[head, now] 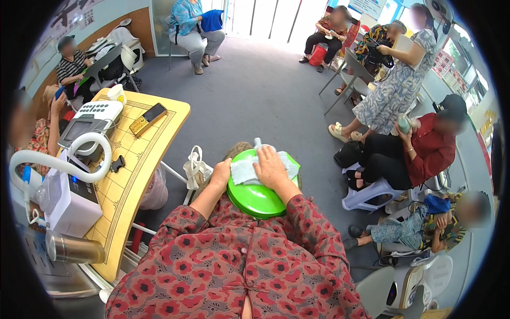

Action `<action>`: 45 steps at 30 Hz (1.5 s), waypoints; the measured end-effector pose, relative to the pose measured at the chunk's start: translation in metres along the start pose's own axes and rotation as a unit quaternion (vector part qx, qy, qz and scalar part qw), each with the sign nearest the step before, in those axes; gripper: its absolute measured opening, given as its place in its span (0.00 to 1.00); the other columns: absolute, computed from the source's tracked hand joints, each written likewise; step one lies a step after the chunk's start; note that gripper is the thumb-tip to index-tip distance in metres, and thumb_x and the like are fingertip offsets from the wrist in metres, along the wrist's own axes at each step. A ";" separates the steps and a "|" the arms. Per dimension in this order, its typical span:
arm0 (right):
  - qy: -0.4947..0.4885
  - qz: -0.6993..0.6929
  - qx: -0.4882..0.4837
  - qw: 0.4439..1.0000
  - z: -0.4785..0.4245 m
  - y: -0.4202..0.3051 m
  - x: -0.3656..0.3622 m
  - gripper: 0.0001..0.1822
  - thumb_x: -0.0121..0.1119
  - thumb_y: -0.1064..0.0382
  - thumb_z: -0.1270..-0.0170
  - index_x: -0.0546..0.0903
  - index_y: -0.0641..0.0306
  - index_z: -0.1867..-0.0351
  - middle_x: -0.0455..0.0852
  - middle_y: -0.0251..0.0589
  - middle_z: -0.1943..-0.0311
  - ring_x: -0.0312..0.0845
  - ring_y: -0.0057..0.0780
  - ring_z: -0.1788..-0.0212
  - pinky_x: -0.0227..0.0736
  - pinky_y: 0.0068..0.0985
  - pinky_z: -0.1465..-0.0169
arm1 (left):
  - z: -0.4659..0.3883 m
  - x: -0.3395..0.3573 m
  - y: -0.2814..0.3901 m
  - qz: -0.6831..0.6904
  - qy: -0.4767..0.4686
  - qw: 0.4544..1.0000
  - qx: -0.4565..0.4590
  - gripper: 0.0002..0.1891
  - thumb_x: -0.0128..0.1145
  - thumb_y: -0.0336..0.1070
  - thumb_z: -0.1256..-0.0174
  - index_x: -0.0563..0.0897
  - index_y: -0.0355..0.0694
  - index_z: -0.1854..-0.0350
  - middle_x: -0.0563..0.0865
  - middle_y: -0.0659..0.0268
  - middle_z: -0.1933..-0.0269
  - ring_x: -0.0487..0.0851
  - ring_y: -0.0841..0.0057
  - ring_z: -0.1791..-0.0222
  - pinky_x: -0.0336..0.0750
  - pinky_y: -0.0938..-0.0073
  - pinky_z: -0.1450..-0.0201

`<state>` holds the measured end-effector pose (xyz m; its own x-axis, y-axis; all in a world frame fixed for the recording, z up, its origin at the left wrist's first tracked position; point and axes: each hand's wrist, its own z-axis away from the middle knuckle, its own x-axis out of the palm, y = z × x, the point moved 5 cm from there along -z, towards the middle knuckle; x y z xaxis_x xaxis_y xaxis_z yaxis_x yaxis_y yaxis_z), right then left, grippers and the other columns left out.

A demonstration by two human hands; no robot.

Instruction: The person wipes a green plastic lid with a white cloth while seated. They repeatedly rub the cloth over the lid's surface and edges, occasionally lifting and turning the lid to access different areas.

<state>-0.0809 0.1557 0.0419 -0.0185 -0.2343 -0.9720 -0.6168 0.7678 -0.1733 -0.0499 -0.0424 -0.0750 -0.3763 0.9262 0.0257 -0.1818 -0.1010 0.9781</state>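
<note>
On my lap rests a shiny green plastic basin (255, 201); whether its inside or its underside faces up is hard to tell. My left hand (221, 173) grips its left rim, thumb on top. A pale blue-grey cloth (244, 170) lies spread over the upper part of the green surface. Pressed flat on the cloth is my right hand (271, 166), with part of the cloth bunched up beyond the fingertips. The far edge of the basin is partly covered by the cloth and this hand.
A yellow-topped table (159, 131) at my left holds a white device with a corrugated hose (59, 161), a steel cup (75, 248), a gold mobile phone (148, 119) and a paper cup (116, 94). A cloth bag (196, 169) hangs nearby. Several people sit around; one person (398, 79) stands.
</note>
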 end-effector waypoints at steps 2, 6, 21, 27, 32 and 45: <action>0.002 -0.015 -0.080 0.997 0.009 -0.038 -0.009 0.34 0.51 0.50 0.26 0.65 0.71 0.25 0.63 0.60 0.24 0.53 0.54 0.19 0.49 0.47 0.19 | 0.001 0.000 -0.005 -0.005 -0.011 1.000 0.016 0.28 0.47 0.52 0.26 0.86 0.24 0.60 0.89 0.51 0.65 0.84 0.66 0.63 0.76 0.61 0.55; -0.034 -0.054 -0.222 0.973 0.059 -0.088 -0.040 0.36 0.56 0.52 0.28 0.65 0.71 0.25 0.62 0.61 0.23 0.51 0.54 0.18 0.48 0.48 0.19 | 0.016 0.011 0.014 0.053 -0.009 0.998 0.041 0.27 0.48 0.52 0.25 0.86 0.27 0.60 0.89 0.52 0.65 0.84 0.67 0.64 0.76 0.63 0.56; -0.047 -0.009 0.054 0.997 0.060 0.065 -0.027 0.35 0.51 0.48 0.24 0.64 0.69 0.25 0.61 0.59 0.22 0.51 0.54 0.18 0.51 0.52 0.20 | 0.013 0.015 0.010 -0.056 0.002 0.998 0.013 0.30 0.44 0.53 0.28 0.85 0.23 0.59 0.87 0.37 0.56 0.85 0.46 0.52 0.75 0.54 0.46; -0.036 -0.019 0.080 0.996 -0.005 0.049 0.001 0.34 0.50 0.47 0.24 0.66 0.69 0.25 0.62 0.59 0.23 0.53 0.53 0.19 0.51 0.49 0.20 | 0.032 0.010 0.045 -0.057 -0.002 0.998 -0.004 0.29 0.46 0.51 0.28 0.85 0.22 0.59 0.89 0.39 0.58 0.87 0.51 0.56 0.76 0.56 0.49; -0.013 -0.024 -0.030 0.999 -0.016 -0.020 -0.001 0.34 0.50 0.49 0.24 0.66 0.69 0.25 0.62 0.57 0.22 0.51 0.52 0.18 0.48 0.45 0.18 | 0.005 0.005 -0.005 0.027 -0.013 0.999 -0.018 0.34 0.42 0.58 0.21 0.87 0.26 0.57 0.90 0.51 0.61 0.88 0.65 0.58 0.79 0.61 0.50; -0.077 -0.075 -0.265 0.958 0.101 -0.080 -0.065 0.32 0.61 0.55 0.30 0.71 0.64 0.28 0.65 0.52 0.24 0.57 0.52 0.21 0.55 0.49 0.21 | 0.017 0.020 0.007 0.186 -0.080 0.976 -0.086 0.46 0.30 0.73 0.21 0.85 0.28 0.52 0.88 0.58 0.59 0.84 0.70 0.58 0.77 0.67 0.50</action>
<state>0.0493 0.1703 0.1026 0.1933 -0.1964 -0.9613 -0.9168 0.3128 -0.2483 -0.0435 -0.0188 -0.0643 -0.3020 0.8573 0.4169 -0.2148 -0.4873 0.8464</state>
